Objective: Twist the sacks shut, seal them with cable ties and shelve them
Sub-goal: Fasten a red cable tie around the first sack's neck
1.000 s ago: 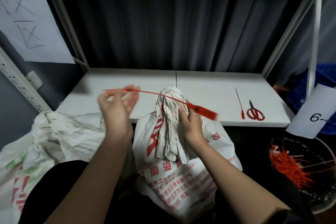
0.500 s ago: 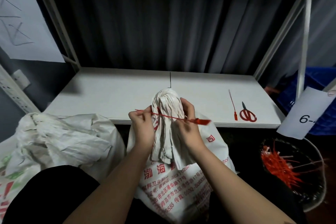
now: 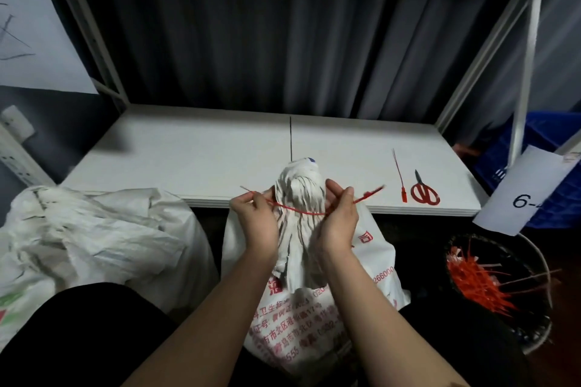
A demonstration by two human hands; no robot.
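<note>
A white woven sack (image 3: 317, 320) with red print stands in front of me, below the shelf edge, its mouth twisted into an upright neck (image 3: 300, 195). A red cable tie (image 3: 298, 210) sags across the near side of that neck. My left hand (image 3: 256, 221) pinches the tie's thin tail at the neck's left. My right hand (image 3: 339, 220) pinches the tie at the neck's right, and its head end sticks out past the fingers toward the upper right. Both hands sit close against the neck.
A white shelf board (image 3: 195, 160) lies behind the sack, with red-handled scissors (image 3: 424, 190) and a spare red cable tie (image 3: 400, 177) at its right. A second crumpled sack (image 3: 94, 239) sits at left. A round basket of red ties (image 3: 490, 286) stands at lower right.
My left hand came in from the far left to the sack's neck, bringing the tie's tail. The tie, once stretched high across the neck, now curves low around its front between both hands.
</note>
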